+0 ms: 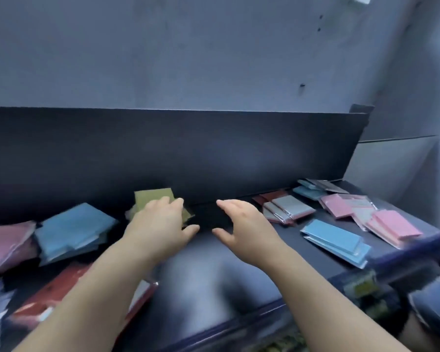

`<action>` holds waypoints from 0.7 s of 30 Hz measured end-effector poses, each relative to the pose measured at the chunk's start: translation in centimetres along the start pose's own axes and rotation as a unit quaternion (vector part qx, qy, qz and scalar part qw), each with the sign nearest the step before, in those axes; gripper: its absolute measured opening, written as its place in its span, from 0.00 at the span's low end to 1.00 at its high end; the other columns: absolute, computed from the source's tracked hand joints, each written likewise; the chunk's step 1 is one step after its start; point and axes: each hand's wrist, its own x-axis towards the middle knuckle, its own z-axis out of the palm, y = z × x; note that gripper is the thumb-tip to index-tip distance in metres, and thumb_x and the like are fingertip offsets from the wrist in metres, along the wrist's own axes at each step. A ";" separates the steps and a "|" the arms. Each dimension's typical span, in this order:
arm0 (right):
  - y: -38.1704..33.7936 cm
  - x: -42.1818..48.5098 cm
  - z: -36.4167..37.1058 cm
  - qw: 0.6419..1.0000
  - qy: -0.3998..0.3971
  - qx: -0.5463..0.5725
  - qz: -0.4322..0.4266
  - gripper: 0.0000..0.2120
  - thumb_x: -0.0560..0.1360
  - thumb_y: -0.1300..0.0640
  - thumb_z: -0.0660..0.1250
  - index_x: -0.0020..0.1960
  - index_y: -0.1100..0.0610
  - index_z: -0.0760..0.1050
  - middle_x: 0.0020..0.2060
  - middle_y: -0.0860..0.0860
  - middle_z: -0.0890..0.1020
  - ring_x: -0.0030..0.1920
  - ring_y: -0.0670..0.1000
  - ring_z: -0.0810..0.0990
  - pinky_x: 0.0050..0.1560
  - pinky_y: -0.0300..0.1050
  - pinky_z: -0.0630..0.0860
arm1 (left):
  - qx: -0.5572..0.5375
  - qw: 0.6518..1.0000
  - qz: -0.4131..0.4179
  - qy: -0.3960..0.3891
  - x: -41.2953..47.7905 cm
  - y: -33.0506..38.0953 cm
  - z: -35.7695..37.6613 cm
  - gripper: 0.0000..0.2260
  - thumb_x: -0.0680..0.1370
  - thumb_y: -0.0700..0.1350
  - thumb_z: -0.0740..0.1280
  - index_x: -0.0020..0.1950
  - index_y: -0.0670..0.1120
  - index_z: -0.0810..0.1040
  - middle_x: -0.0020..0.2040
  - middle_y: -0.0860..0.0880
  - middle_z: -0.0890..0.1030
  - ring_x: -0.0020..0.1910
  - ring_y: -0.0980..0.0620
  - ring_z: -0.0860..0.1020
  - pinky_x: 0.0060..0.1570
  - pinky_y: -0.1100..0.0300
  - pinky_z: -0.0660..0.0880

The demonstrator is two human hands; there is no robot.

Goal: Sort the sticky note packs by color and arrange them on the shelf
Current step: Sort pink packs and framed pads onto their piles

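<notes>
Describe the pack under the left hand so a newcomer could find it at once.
Start at the dark shelf with its tall black back panel. At the panel's foot, just right of the blue stack, the yellow-green pack lies under the left hand. The stack beside it is blue; it alone there is yellow-green.

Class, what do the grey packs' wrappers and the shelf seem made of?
Grey packs: clear glossy plastic film, judging by bright glints along the edges. Shelf: dark, semi-glossy, likely painted metal or laminate; soft light reflections show, but which is unclear.
</notes>
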 end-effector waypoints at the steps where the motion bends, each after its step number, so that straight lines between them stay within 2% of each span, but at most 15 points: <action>1: 2.1 -0.5 -0.6 1.000 0.005 -0.010 0.007 0.29 0.77 0.47 0.64 0.74 0.53 0.61 0.71 0.48 0.67 0.71 0.48 0.62 0.71 0.40 0.56 | -0.001 1.000 0.014 0.001 0.6 2.0 0.6 0.29 0.76 0.63 0.59 0.72 0.48 0.64 0.68 0.49 0.69 0.69 0.47 0.65 0.66 0.52 0.67; 5: 10.4 -2.3 -2.9 0.999 0.004 -0.030 0.031 0.29 0.77 0.47 0.63 0.74 0.54 0.61 0.70 0.49 0.68 0.70 0.49 0.64 0.70 0.41 0.57 | 0.001 0.999 0.052 -0.004 3.2 10.0 2.7 0.29 0.76 0.63 0.60 0.72 0.49 0.63 0.69 0.51 0.68 0.69 0.48 0.65 0.64 0.52 0.69; 10: 20.6 -3.4 -4.9 0.998 -0.014 -0.031 0.060 0.28 0.77 0.46 0.63 0.74 0.53 0.62 0.71 0.49 0.67 0.71 0.50 0.63 0.71 0.42 0.56 | 0.003 0.998 0.067 -0.017 6.6 19.1 5.3 0.27 0.75 0.62 0.61 0.70 0.51 0.65 0.63 0.52 0.70 0.65 0.48 0.69 0.59 0.53 0.71; 17: 31.4 -4.5 -7.7 0.994 -0.032 -0.020 0.104 0.27 0.76 0.48 0.63 0.73 0.51 0.62 0.71 0.47 0.66 0.71 0.51 0.62 0.71 0.43 0.56 | 0.013 0.994 0.083 -0.072 11.1 28.4 8.9 0.31 0.76 0.62 0.61 0.75 0.51 0.59 0.72 0.50 0.64 0.71 0.47 0.63 0.68 0.51 0.64; 21: 35.3 -5.4 -8.7 0.991 -0.023 -0.037 0.128 0.25 0.75 0.46 0.63 0.71 0.50 0.65 0.69 0.47 0.68 0.69 0.52 0.64 0.70 0.44 0.58 | 0.004 0.988 0.112 -0.106 14.2 32.3 10.3 0.33 0.75 0.62 0.63 0.75 0.50 0.58 0.70 0.49 0.66 0.69 0.46 0.65 0.67 0.50 0.66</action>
